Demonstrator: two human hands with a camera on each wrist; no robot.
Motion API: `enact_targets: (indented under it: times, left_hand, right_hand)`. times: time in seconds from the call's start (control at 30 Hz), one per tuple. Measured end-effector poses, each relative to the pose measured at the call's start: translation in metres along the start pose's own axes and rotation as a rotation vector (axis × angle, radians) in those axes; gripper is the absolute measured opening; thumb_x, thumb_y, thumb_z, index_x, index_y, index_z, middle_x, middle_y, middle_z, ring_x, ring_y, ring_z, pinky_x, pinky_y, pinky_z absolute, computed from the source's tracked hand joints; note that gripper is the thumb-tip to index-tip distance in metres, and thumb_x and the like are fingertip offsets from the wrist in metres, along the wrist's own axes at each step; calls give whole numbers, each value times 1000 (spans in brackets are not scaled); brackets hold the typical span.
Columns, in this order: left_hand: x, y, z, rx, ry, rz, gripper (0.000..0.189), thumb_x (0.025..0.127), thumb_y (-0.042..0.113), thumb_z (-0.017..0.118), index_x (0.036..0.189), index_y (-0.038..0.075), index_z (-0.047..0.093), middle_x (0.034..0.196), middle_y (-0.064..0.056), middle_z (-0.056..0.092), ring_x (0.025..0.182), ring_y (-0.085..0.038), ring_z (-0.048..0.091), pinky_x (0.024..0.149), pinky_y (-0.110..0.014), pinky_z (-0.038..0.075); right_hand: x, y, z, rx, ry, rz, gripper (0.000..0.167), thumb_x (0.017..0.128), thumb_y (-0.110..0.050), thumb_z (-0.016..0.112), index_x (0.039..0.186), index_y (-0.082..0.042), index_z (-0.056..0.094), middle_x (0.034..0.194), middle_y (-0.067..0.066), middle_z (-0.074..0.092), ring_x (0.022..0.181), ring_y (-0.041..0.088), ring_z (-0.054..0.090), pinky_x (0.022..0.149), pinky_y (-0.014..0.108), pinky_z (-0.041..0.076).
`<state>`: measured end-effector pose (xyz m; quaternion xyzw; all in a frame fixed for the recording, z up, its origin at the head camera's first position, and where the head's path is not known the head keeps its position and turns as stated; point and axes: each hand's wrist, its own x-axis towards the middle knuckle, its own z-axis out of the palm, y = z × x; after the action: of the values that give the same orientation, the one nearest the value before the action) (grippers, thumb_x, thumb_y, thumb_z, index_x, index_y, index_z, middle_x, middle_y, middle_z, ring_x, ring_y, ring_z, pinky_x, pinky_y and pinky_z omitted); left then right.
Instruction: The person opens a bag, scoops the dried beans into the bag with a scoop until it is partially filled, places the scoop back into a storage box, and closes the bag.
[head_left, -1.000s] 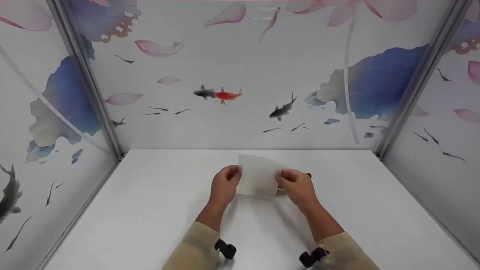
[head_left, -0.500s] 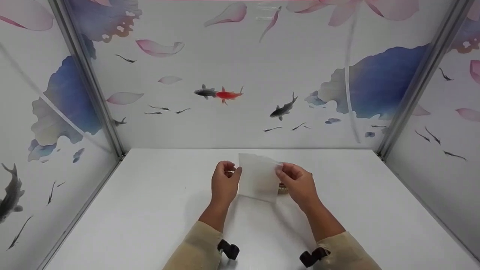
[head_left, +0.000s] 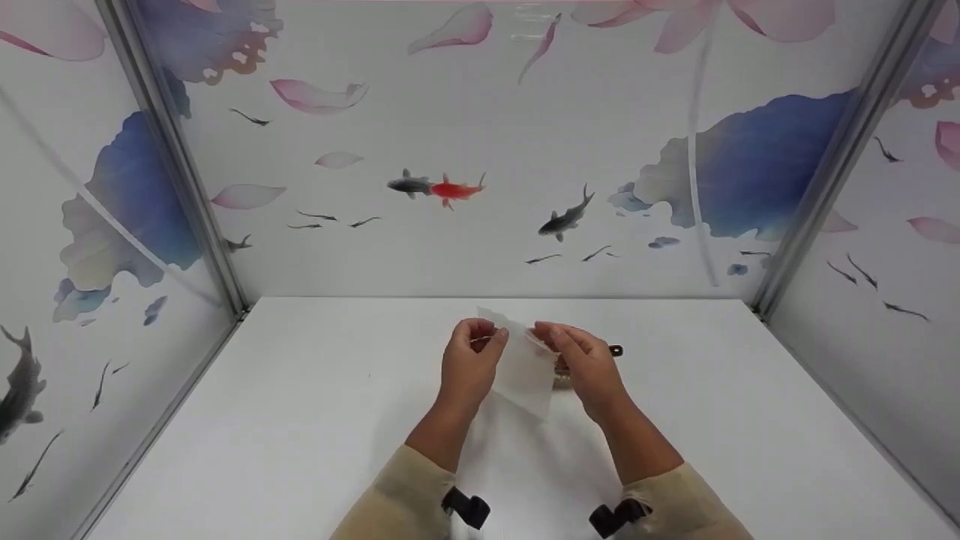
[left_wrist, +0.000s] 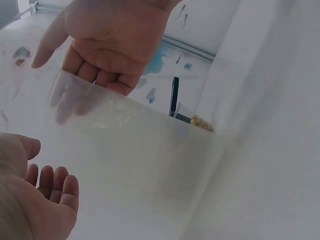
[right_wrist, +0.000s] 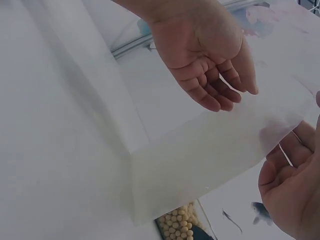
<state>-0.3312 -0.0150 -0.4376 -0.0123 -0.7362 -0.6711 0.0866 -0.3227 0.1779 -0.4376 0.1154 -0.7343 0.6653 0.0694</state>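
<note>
A thin, translucent plastic bag [head_left: 519, 371] hangs between the two hands, its flat face tilted. My right hand [head_left: 592, 367] holds the bag by its side edge. In the left wrist view that hand's thumb stands off while two of its fingers show through the film. My left hand [head_left: 466, 364] is at the opposite edge, with thumb and loosely bent fingers apart; the left wrist view shows nothing gripped by it. Partly hidden behind the right hand is a container of round, pale yellow beans [right_wrist: 175, 224] with a black handle [head_left: 616, 350].
A white tabletop [head_left: 315, 420] lies under the hands. Panels printed with fish and petals [head_left: 480, 247] close in the back and sides, joined by grey metal posts [head_left: 202, 187]. A black mount sits on each sleeve [head_left: 405, 495].
Both hands have come closer together, and the bag has turned and folded near its top right. The left hand, earlier pinching the bag's left edge, has let go.
</note>
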Motion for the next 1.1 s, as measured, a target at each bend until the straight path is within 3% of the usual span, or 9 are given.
enact_targets:
  times: [0.2,0.37,0.63,0.9,1.1]
  left_hand:
    - [-5,13,8,-87,-45,-53,38,106,42,67,131,14,60,129,-7,64,115,-18,69,106,-35,60]
    - [-6,20,14,-137,-53,-69,43,104,39,69,133,9,58,129,-11,62,111,-19,71,104,-36,62]
    - [-6,20,19,-173,-47,-117,43,102,31,67,136,6,60,122,-9,65,105,-18,70,101,-36,62]
    - [-7,17,16,-158,-81,-107,39,97,26,68,133,9,67,116,-7,71,100,-16,72,94,-31,64]
    - [-7,11,14,-114,-95,-47,34,99,26,74,129,10,75,117,-8,74,102,-16,76,93,-31,66]
  right_hand:
    - [4,-7,6,46,-30,71,39,112,-36,56,132,-9,75,130,15,75,109,26,69,86,31,59]
    - [6,-13,12,38,-12,122,36,110,-35,60,131,-10,75,122,11,75,102,22,67,78,27,55]
    - [6,-13,19,55,17,164,34,105,-36,70,126,-11,77,111,6,75,98,21,70,79,28,57]
    - [6,-11,19,89,21,194,31,101,-24,76,127,-8,77,113,5,78,94,19,68,78,26,58]
    - [6,-10,20,87,37,205,28,99,-18,74,124,-7,78,107,6,79,92,19,69,80,27,58]
